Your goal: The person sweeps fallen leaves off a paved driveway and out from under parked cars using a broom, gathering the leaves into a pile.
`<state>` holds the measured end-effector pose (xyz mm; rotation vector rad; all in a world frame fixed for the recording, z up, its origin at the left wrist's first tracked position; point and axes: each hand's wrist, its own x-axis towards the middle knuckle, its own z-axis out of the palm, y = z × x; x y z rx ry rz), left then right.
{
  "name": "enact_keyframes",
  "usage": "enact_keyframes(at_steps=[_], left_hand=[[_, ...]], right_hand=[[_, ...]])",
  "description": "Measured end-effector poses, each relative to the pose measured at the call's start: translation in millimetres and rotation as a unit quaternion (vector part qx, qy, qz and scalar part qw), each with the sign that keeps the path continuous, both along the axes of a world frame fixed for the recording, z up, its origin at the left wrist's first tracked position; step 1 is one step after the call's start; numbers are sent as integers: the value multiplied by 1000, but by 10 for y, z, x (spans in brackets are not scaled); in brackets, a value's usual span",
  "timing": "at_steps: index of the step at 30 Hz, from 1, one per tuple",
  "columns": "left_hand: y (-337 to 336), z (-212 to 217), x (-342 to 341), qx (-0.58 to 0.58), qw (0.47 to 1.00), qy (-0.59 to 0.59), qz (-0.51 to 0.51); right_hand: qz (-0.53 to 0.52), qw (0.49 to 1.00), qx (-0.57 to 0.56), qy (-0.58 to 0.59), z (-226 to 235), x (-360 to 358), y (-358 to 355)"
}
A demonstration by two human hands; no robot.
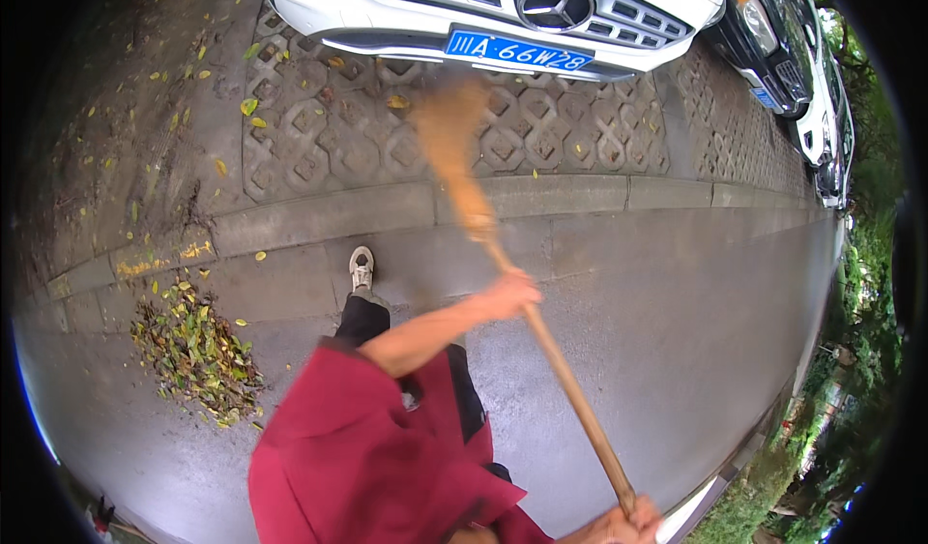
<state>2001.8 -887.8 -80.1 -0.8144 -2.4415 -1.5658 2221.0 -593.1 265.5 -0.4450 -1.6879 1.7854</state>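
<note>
A long-handled broom (565,370) slants across the view, its straw-coloured head (452,133) at the top and its wooden handle running down to the lower right. My left hand (512,293) is wrapped round the upper part of the handle, below the bound neck. Near the handle's lower end, my right hand (633,523) grips it too. Motion smears the bristles, which are over the patterned paving blocks (338,143) just in front of a white car (406,36); whether they touch the ground I cannot tell. Several scattered leaves (249,107) dot the paving to the left.
A heap of yellow and green leaves (198,351) lies on the road at left. A stone kerb (570,194) borders the smooth grey road (677,331). A dark car (768,46) and other cars stand at right, with greenery (875,283) beyond. My shoe (362,265) is beside the kerb.
</note>
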Motion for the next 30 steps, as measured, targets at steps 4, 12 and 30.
enact_keyframes(at_steps=[4, 12, 30], left_hand=[[-1067, -67, 476, -176, 974, -103, 98], [-192, 750, 397, -133, 991, 18, 4], [-410, 1107, 430, -92, 993, -18, 75]], right_hand=[[-17, 991, -115, 58, -495, -824, -590], [-63, 993, -83, -53, -51, 342, 988], [-12, 999, -33, -15, 579, -383, 700]])
